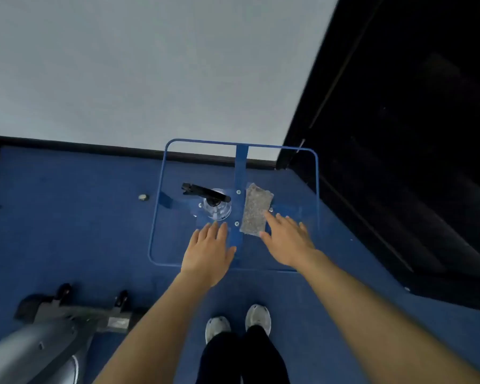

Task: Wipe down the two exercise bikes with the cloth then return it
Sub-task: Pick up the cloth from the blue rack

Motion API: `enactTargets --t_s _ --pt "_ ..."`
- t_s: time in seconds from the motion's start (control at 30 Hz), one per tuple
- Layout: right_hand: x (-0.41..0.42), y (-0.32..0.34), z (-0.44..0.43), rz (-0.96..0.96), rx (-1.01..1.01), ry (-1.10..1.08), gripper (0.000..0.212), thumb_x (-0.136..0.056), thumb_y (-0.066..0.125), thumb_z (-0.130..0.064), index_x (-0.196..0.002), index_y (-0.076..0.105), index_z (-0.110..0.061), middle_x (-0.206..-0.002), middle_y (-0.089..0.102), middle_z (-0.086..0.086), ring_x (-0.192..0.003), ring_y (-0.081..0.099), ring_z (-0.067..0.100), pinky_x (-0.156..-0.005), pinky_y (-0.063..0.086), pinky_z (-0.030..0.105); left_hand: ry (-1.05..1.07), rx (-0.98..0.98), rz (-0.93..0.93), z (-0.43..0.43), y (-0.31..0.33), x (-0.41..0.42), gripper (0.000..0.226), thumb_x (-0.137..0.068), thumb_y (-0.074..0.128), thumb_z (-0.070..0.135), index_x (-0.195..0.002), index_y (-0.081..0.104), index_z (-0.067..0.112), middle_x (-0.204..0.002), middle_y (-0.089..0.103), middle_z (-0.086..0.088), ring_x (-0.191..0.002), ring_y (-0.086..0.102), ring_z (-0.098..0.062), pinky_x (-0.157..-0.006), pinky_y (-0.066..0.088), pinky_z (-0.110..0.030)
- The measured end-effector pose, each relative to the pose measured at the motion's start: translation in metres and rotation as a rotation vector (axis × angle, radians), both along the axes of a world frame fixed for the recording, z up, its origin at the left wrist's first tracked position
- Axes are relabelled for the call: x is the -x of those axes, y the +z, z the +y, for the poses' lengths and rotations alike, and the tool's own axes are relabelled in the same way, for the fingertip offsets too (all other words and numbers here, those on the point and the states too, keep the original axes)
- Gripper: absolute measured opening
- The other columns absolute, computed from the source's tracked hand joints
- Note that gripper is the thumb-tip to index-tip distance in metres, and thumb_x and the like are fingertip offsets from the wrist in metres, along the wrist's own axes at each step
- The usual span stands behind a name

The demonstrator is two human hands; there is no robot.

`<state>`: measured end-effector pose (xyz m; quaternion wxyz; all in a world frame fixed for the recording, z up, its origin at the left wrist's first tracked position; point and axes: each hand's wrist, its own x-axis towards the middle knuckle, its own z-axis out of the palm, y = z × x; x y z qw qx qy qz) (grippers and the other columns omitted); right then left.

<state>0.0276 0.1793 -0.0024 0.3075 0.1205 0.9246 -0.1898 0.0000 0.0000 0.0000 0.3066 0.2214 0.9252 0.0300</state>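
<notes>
A blue carpeted floor fills the lower view, meeting a pale wall at twelve o'clock and a dark panel, perhaps a glass door, at two o'clock. At eight o'clock sits the grey base of an exercise bike, blurred by motion, so its details are hard to tell. In the centre stands a clear-topped table with a blue frame. On it, at eleven o'clock from the hands, is a clear spray bottle with a black trigger head seen from above. Just to its right lies the cloth, a grey speckled rectangle flat on the clear top.

Both hands hover over the near half of the table with fingers spread and released, holding nothing. The left hand is just short of the bottle; the right hand has its fingertips at the cloth's near right edge, touching or nearly so.

Whether this is the taking up or the return of the cloth cannot be judged from here. To lift it well, slide the right fingers across the cloth towards eleven o'clock, pinch it mid-length so it gathers, and steer clear of the bottle; the smooth top may let the cloth slip.
</notes>
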Motion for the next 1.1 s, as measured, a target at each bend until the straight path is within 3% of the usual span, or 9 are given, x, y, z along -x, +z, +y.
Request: enactTargets --t_s 0.37,0.63,0.73,0.83,0.97,1.1 --pt "0.045 -0.062 -0.016 0.055 0.031 -0.076 0.061 -0.095 0.040 -0.036 -0.144 0.006 -0.025 -0.154 0.001 0.009 -0.134 0.014 0.032 -0.103 0.033 0.049 0.072 0.064 -0.028 -0.028 -0.058 0.015 0.062 -0.098 0.022 0.047 -0.147 0.007 0.012 -0.156 0.007 -0.009 -0.143 0.005 -0.023 -0.116 0.007 -0.037" --pt "0.048 -0.077 -0.037 0.153 -0.040 -0.270 0.064 -0.091 0.054 -0.026 -0.142 0.016 -0.029 -0.151 0.013 0.005 -0.122 0.023 0.032 -0.094 0.042 0.047 0.111 0.023 0.021 -0.043 -0.068 0.029 0.061 -0.098 0.024 0.047 -0.147 0.010 0.014 -0.156 0.010 -0.007 -0.143 0.006 -0.021 -0.115 0.008 -0.035" --pt "0.052 -0.079 -0.042 0.211 0.007 -0.372 0.066 -0.087 0.058 -0.008 -0.141 0.025 -0.025 -0.145 0.027 0.004 -0.117 0.028 0.032 -0.086 0.047 0.040 0.125 0.007 0.022 -0.047 -0.069 0.028 0.061 -0.098 0.024 0.047 -0.147 0.009 0.014 -0.156 0.009 -0.007 -0.143 0.006 -0.021 -0.115 0.008 -0.034" --pt "0.051 -0.081 -0.045 0.300 0.051 -0.402 0.067 -0.082 0.055 0.011 -0.138 0.033 -0.017 -0.129 0.043 0.007 -0.112 0.035 0.031 -0.088 0.047 0.038 0.120 0.000 0.032 -0.049 -0.067 0.027 0.062 -0.098 0.023 0.047 -0.147 0.008 0.013 -0.156 0.009 -0.007 -0.143 0.005 -0.021 -0.114 0.007 -0.033" --pt "0.044 -0.072 -0.042 0.409 0.133 -0.477 0.049 -0.084 0.056 0.006 -0.130 0.046 -0.008 -0.123 0.053 0.011 -0.112 0.041 0.029 -0.095 0.039 0.032 0.105 -0.014 0.059 -0.056 -0.058 0.026 0.061 -0.098 0.023 0.047 -0.147 0.008 0.014 -0.156 0.010 -0.007 -0.143 0.006 -0.021 -0.114 0.007 -0.033" --pt "0.032 -0.035 -0.041 0.522 0.149 -0.565 0.046 -0.083 0.062 -0.003 -0.127 0.050 -0.012 -0.125 0.054 0.008 -0.114 0.042 0.026 -0.094 0.034 0.028 0.090 -0.012 0.107 -0.064 -0.033 0.026 0.060 -0.098 0.022 0.046 -0.147 0.009 0.013 -0.156 0.010 -0.007 -0.143 0.007 -0.022 -0.114 0.009 -0.034"
